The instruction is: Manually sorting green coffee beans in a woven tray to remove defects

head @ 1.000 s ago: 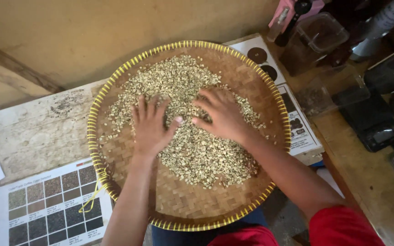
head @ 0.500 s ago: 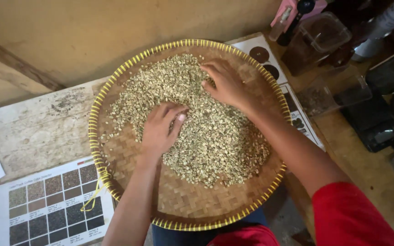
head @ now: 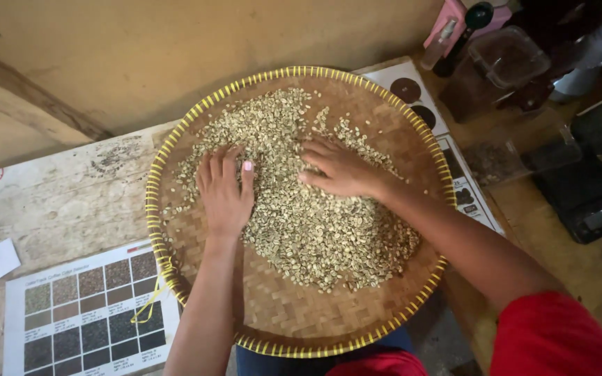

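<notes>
L hand flat, open, palm dn on beans | R hand open, fingers spread on beans | tray

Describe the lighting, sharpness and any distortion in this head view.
Head view: soft, even light falls on the woven tray and the pale beans, without glare; the left hand and right hand look sharp; the upper right corner, with the clear container, is dim and shadowed; the table edges lean, a wide-angle effect.
</notes>
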